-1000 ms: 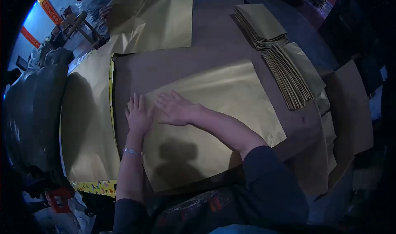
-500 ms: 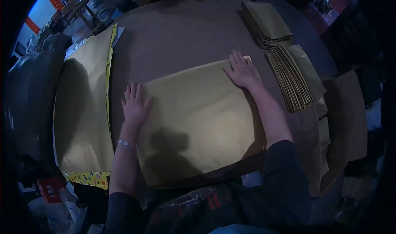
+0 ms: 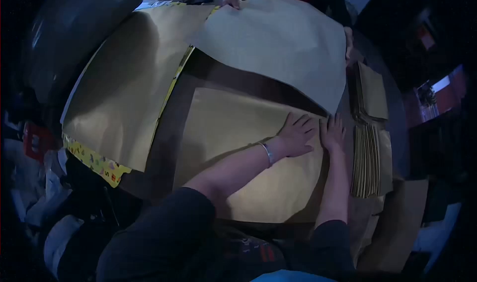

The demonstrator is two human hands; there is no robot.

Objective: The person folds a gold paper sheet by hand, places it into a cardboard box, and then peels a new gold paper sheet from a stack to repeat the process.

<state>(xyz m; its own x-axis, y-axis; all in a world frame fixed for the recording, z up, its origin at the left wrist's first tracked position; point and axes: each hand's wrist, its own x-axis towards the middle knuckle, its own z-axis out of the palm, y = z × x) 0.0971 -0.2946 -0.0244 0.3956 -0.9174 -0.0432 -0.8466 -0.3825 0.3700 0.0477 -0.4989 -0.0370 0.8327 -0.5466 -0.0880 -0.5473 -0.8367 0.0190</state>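
Toward the far right corner of the gold sheet (image 3: 268, 192), which extended lengthwise leftward, we rested the left hand (image 3: 297, 136), fingers spread; our right hand (image 3: 333, 135), fingers slightly apart, lay nearer the edge.

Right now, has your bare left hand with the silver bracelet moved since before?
Yes. The left hand has gone right, across the flat golden-brown paper sheet, nearer the stack of folded golden-brown paper.
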